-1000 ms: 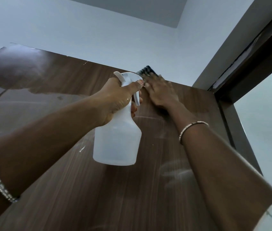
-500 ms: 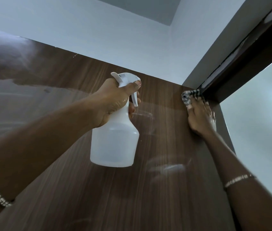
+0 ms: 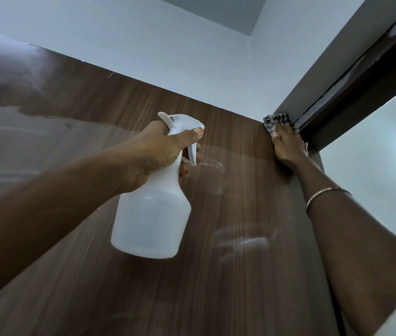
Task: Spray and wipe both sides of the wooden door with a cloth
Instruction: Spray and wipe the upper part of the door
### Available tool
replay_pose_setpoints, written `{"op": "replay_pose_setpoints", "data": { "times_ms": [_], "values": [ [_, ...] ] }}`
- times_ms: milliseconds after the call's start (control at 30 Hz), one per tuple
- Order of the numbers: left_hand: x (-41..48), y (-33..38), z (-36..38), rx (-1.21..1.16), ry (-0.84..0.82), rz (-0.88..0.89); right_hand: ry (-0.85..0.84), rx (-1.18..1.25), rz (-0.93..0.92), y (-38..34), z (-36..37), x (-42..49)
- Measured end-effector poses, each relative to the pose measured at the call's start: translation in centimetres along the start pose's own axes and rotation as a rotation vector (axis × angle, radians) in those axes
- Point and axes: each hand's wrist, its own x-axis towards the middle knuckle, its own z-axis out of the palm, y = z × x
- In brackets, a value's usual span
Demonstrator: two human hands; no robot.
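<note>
Wooden door (image 3: 240, 214) fills the lower view, seen from below, its top edge running up to the right where it meets the dark door frame (image 3: 352, 93). Pale wet streaks (image 3: 240, 241) lie across the face under the arms. The spray bottle (image 3: 150, 219) hangs in front of the panel about where it was a second ago, with the left hand (image 3: 158, 154) clamped round its neck and a finger by the trigger. What has changed is the right hand (image 3: 286, 146): a second ago it was at the top edge just beside the bottle, and since then it has swept along that edge into the upper right corner, where its fingers lie fairly flat and press the checked cloth (image 3: 277, 121) against the door. That suggests the top strip of this side is wiped across its width, while the streaked area below looks yet to be done, as does the other side. The corner is a dead end, with the frame just beside the cloth and the door's edge under the palm; open room lies downward and back to the left.
</note>
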Motion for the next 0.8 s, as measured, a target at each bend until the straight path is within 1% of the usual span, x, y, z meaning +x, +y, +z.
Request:
{"op": "replay_pose_setpoints", "data": {
  "times_ms": [100,200,300,367,467,600,733,800],
  "values": [
    [-0.6,-0.1,0.6,0.004,-0.051,0.015,0.033,0.037,-0.026,0.4,0.5,-3.0],
    [-1.0,0.2,1.8,0.012,-0.079,0.02,0.111,0.066,0.007,0.8,1.4,-9.5],
    [-1.2,0.7,3.6,0.034,-0.042,0.033,0.141,0.07,0.067,0.5,2.2,-16.1],
    [-1.2,0.8,4.5,0.052,-0.006,0.042,0.146,0.067,0.102,-0.1,2.7,-18.6],
    [-1.2,0.7,4.8,0.063,-0.016,0.025,0.146,0.062,0.142,-1.0,2.6,-18.9],
    [-1.4,0.3,3.9,0.096,-0.024,0.002,0.097,0.075,0.162,-2.1,2.4,-15.7],
    [-1.9,0.0,2.7,0.105,-0.006,0.012,0.108,0.067,0.213,-4.6,2.8,-13.8],
    [-2.3,-0.3,2.2,0.106,0.009,0.0,0.107,0.047,0.159,-6.6,3.5,-13.9]
  ]
}}
